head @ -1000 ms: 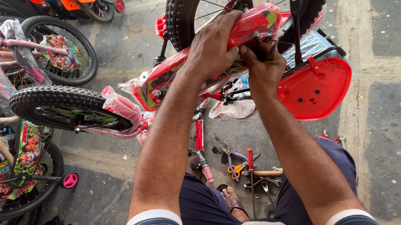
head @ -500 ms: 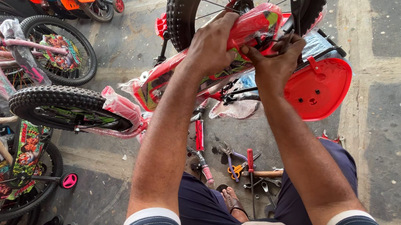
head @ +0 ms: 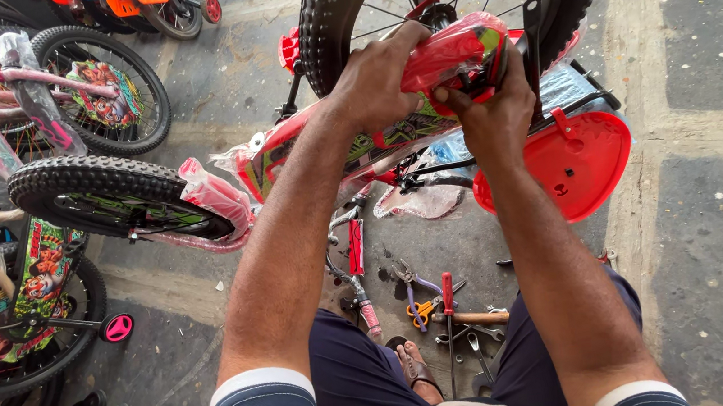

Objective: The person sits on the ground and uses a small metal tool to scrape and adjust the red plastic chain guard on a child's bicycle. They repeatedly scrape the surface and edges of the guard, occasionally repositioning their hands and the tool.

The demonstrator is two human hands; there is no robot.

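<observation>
Overhead view of an upturned red child's bicycle [head: 346, 150], with my left hand [head: 379, 78] closed over the top of the plastic-wrapped red guard [head: 453, 52] at twelve o'clock, just below the rear wheel [head: 331, 16]. My right hand [head: 492, 115] grips the same guard from underneath, fingers curled tight around its lower edge. The red seat [head: 570, 161] hangs at three o'clock; loose hand tools [head: 446, 307] lie on the floor at six o'clock. To work this piece well, I judge both hands should share the load evenly, keeping the guard square to the tyre and clear of the spokes.
</observation>
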